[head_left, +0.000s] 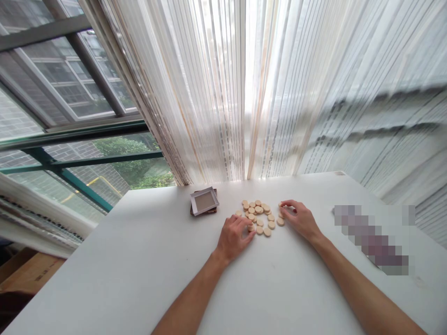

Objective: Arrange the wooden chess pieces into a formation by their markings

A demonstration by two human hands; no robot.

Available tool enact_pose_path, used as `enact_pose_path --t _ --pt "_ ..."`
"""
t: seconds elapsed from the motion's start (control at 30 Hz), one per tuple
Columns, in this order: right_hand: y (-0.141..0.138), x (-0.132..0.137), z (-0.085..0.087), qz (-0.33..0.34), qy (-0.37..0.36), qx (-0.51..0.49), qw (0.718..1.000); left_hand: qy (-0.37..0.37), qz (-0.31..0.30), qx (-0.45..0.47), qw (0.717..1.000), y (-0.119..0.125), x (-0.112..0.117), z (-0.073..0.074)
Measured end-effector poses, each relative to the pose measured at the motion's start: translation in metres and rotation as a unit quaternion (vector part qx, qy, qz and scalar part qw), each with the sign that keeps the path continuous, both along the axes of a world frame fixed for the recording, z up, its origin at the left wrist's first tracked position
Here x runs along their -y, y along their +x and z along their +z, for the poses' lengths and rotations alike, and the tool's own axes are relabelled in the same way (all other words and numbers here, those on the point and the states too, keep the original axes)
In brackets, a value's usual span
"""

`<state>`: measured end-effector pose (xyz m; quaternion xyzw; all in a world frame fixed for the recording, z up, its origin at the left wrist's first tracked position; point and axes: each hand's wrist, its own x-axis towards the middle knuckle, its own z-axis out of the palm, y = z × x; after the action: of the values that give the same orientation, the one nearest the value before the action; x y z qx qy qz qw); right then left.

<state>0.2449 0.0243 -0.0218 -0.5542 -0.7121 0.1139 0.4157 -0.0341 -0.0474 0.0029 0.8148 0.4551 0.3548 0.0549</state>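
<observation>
Several small round wooden discs (259, 214) lie in a loose pile on the white table (139, 260). My left hand (235, 236) rests palm down at the pile's left edge, fingers curled onto the nearest discs. My right hand (299, 217) sits at the pile's right edge, fingertips pinched together over one disc. A small square grey box lid (204, 201) lies on top of a dark box just left of the pile.
Sheer striped curtains (265, 93) hang right behind the table's far edge. A window with a green railing (70, 153) is at the left. A blurred-out patch (373, 237) covers part of the table at right. A cardboard box (24, 274) stands on the floor at lower left.
</observation>
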Motion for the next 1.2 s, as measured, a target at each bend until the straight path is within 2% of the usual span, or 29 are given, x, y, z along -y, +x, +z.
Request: enact_pose_path --t 0.17,0.37,0.43,0.57,0.77,1.03,1.2 --pt "-0.010 0.005 0.003 0.049 -0.012 0.024 0.998 -0.011 0.008 0.023 1.000 -0.002 -0.003 -0.003" --pt "-0.025 0.018 0.008 0.110 -0.027 0.111 0.987 -0.011 0.083 0.068 0.994 -0.030 -0.011 -0.003" --pt "-0.033 0.025 0.010 0.134 -0.028 0.161 0.977 -0.028 0.077 0.061 0.995 -0.038 -0.011 -0.001" --pt "-0.047 0.037 0.014 0.178 -0.015 0.215 0.960 -0.071 0.014 0.066 0.995 -0.042 -0.008 0.003" --pt "-0.050 0.035 0.012 0.189 0.041 0.166 0.967 -0.081 -0.048 0.043 0.995 -0.034 0.001 0.006" --pt "-0.045 0.031 0.021 0.152 0.093 0.065 0.982 -0.053 -0.047 -0.005 0.997 -0.038 0.003 0.013" --pt "-0.045 0.036 0.027 0.151 0.094 0.093 0.980 -0.123 -0.035 -0.019 0.992 -0.052 0.005 0.017"
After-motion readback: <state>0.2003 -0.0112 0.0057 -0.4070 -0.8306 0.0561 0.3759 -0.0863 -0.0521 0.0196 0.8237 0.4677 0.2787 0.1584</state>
